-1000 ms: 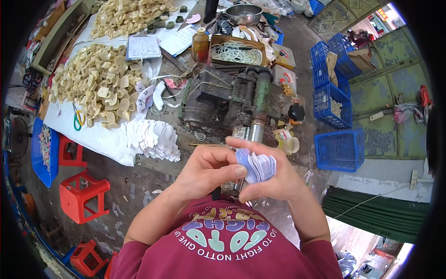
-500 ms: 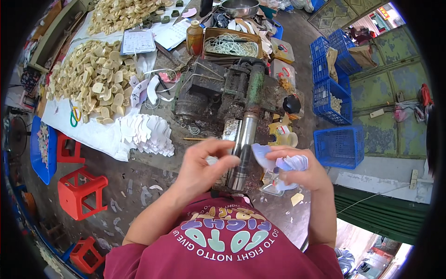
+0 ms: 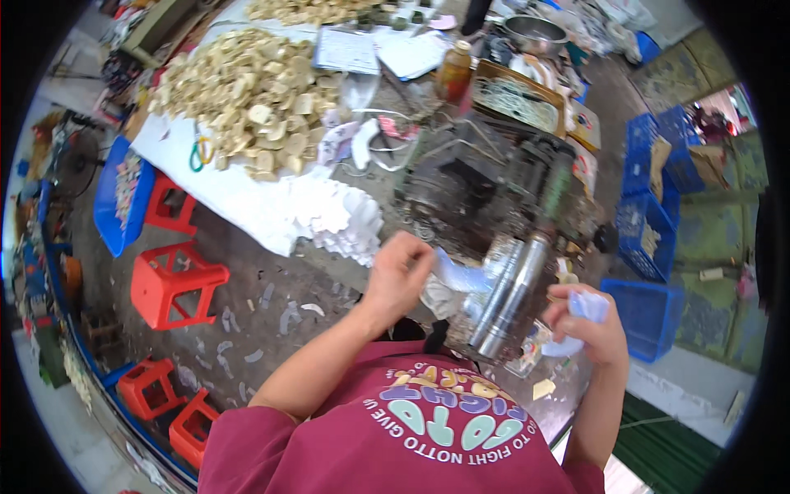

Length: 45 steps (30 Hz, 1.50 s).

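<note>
My left hand point(image 3: 399, 276) is closed, pinching the end of a thin lilac cut piece point(image 3: 459, 273) on the left side of two steel rollers point(image 3: 514, 300). That piece stretches from my fingertips to the rollers; its far end is blurred, so whether it is still between them I cannot tell. On the other side of the rollers my right hand point(image 3: 594, 329) is closed around a small bundle of lilac cut pieces point(image 3: 588, 306). The rollers stick out toward me from a dark, greasy machine point(image 3: 461, 173).
A heap of beige moulded pieces point(image 3: 255, 99) and a stack of white cut pieces point(image 3: 337, 218) cover the table's left side. Red stools point(image 3: 177, 288) and a blue tub point(image 3: 123, 198) stand at left. Blue crates point(image 3: 646, 226) are at right, and scraps litter the floor.
My view has turned, shifting the scene. My left hand, apart-fingered before, now grips a lilac piece left of the rollers. My right hand has moved away from the rollers with its bundle.
</note>
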{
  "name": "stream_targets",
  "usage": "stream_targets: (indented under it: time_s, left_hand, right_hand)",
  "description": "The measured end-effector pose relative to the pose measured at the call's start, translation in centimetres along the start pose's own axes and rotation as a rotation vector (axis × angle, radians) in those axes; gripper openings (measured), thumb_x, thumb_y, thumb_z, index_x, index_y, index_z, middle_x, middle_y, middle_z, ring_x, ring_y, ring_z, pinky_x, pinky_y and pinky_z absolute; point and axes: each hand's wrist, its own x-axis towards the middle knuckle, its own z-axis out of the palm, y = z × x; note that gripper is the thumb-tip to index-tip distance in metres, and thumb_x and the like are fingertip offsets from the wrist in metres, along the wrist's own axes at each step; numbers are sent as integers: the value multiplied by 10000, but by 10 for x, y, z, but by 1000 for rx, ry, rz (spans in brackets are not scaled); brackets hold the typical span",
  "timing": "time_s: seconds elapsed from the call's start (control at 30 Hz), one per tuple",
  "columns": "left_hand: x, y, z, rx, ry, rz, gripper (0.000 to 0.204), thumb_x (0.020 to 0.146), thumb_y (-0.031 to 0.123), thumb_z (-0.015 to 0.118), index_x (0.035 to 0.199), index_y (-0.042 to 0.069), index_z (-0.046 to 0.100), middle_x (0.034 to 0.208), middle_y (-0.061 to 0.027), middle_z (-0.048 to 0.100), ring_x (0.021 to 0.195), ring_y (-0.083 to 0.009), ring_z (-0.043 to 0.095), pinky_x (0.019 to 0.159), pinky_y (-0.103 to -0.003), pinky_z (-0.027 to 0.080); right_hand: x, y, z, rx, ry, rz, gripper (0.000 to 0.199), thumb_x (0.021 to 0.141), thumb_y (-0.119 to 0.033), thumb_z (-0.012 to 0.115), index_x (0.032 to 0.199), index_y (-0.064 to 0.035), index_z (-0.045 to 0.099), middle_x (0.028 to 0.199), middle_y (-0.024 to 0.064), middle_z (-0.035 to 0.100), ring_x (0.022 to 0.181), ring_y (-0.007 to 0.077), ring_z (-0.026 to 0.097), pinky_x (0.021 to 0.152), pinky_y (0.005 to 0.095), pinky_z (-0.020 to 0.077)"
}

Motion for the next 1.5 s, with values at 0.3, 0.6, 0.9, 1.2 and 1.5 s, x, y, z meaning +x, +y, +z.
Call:
stream_targets:
  time_s: [0.3, 0.6, 0.9, 1.2, 1.5]
  left_hand:
    - [51, -151, -170, 999, 178, 146, 124, 769, 46, 635, 878, 79, 686, 825, -112, 626, 829, -306, 589, 807, -408, 423]
    - [21, 24, -36, -163, -142, -69, 109, 789, 95, 703, 877, 39, 674, 973, -90, 627, 936, -191, 577, 815, -307, 446]
    - [13, 105, -1, -700, -510, -285, 124, 894, 103, 625, 897, -10, 677, 839, -5, 659, 794, -55, 561, 746, -236, 450]
    - [-3, 99, 19, -268, -436, 27, 212, 785, 65, 715, 986, 8, 676, 898, -66, 615, 818, -144, 578, 762, -281, 458]
    - [-18, 49, 40, 112, -241, 216, 250, 731, 63, 748, 972, 110, 706, 955, -92, 591, 888, -274, 567, 760, -372, 450]
  right_hand:
    - [6, -8, 32, 48, 43, -85, 630, 653, -129, 729, 1219, 85, 552, 735, 21, 596, 646, 92, 576, 624, 234, 469]
    - [15, -31, 78, -201, 78, -225, 728, 653, -96, 824, 1317, -37, 533, 1036, 8, 626, 927, 68, 557, 815, 236, 451]
    - [-6, -11, 19, -53, 284, -198, 532, 721, -11, 671, 1243, 31, 575, 1011, 110, 676, 810, 120, 647, 714, 242, 499]
    - [-26, 10, -22, -165, -188, -138, 472, 651, -50, 666, 1119, 15, 664, 1270, 155, 563, 1149, 211, 543, 965, 305, 406]
    - [8, 13, -7, -106, -144, 60, 520, 691, -54, 673, 1196, 37, 591, 1145, 155, 627, 832, 140, 658, 690, 266, 522]
